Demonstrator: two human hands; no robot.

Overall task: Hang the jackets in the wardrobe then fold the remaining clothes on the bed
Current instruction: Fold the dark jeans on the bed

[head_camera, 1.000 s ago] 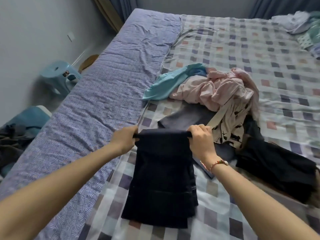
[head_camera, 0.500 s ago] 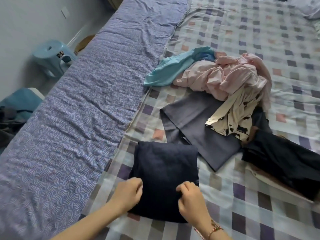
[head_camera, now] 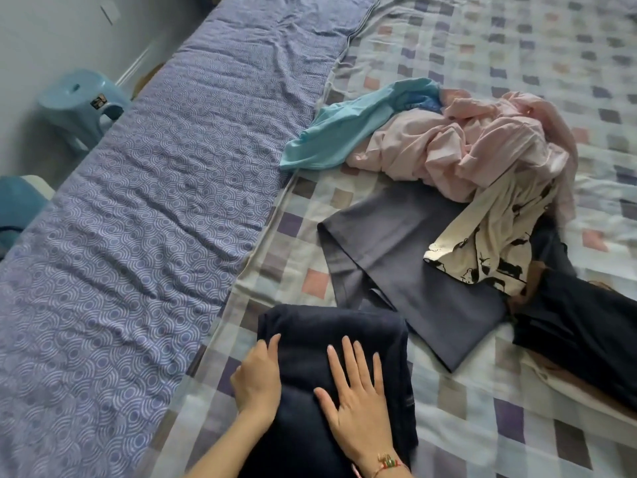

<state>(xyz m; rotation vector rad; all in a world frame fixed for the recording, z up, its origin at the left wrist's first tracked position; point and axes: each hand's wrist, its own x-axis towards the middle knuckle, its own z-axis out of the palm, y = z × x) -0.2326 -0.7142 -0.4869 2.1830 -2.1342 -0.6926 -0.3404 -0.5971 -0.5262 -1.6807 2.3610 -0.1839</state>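
Over on the left, a pale blue plastic stool (head_camera: 81, 101) stands close to the grey wall (head_camera: 51, 32), with a small dark sticker on its side. Behind it a white skirting board (head_camera: 138, 63) runs along the wall's foot, and a white wall plate (head_camera: 109, 13) sits higher up. At the left edge a teal padded thing (head_camera: 17, 205) peeks in, partly cut off.
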